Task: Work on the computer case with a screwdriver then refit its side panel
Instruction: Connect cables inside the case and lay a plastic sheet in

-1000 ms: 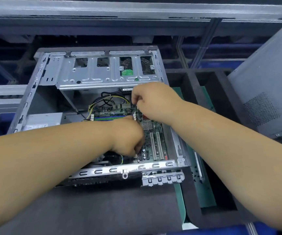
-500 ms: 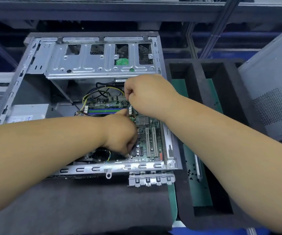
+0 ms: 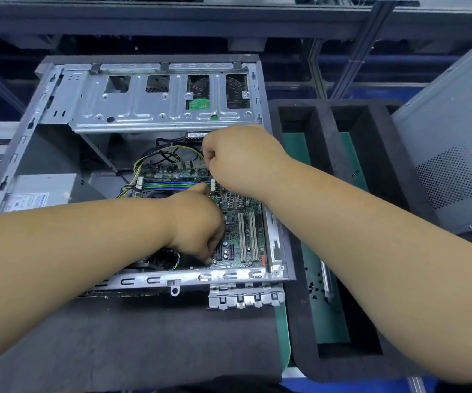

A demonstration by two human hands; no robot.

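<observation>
Right hand [image 3: 237, 160] fisted above the motherboard [image 3: 243, 222], its contents hidden; left hand [image 3: 198, 228] with fingers curled down, perhaps pinching something unseen beneath them.

Open silver metal computer case [image 3: 155, 114] lies on its side on dark grey mat-covered worktop [image 3: 132, 344]; green motherboard [image 3: 243, 231] inside. Both hands in case: right hand [image 3: 237, 157] behind left hand [image 3: 198, 222]. Black foam compartment tray [image 3: 325, 194] right of case; grey perforated side panel [image 3: 453, 154] far right.
</observation>
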